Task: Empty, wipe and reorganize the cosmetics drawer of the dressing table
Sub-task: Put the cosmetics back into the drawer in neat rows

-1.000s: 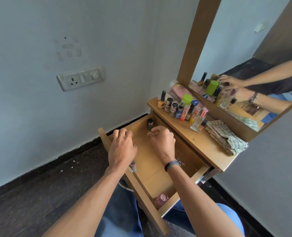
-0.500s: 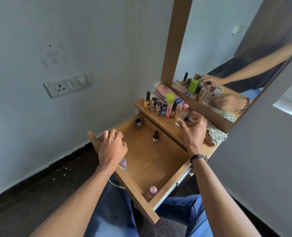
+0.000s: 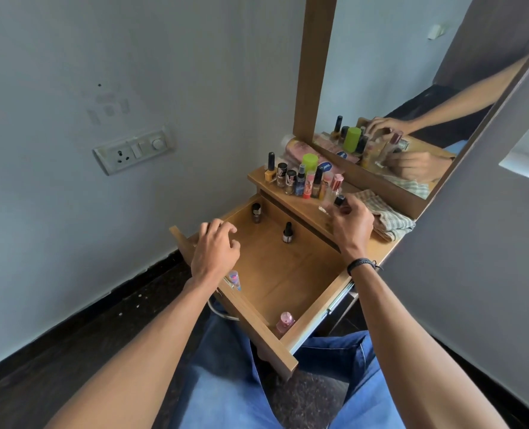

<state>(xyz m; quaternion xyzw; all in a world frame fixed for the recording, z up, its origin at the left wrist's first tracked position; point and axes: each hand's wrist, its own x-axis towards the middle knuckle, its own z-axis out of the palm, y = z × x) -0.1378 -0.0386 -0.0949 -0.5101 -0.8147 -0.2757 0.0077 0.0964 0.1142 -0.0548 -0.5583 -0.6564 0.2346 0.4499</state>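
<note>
The right hand has carried a black-capped bottle from drawer to tabletop.

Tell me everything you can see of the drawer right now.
The drawer is pulled out: light brown wood-look, floor mostly bare. Inside stand a dark-capped bottle in a back corner and a black-capped bottle nearby; a pink bottle and a clear tube sit against the front panel. The left hand is over the front panel's rim, contact unclear. A metal rail shows on one side.
</note>
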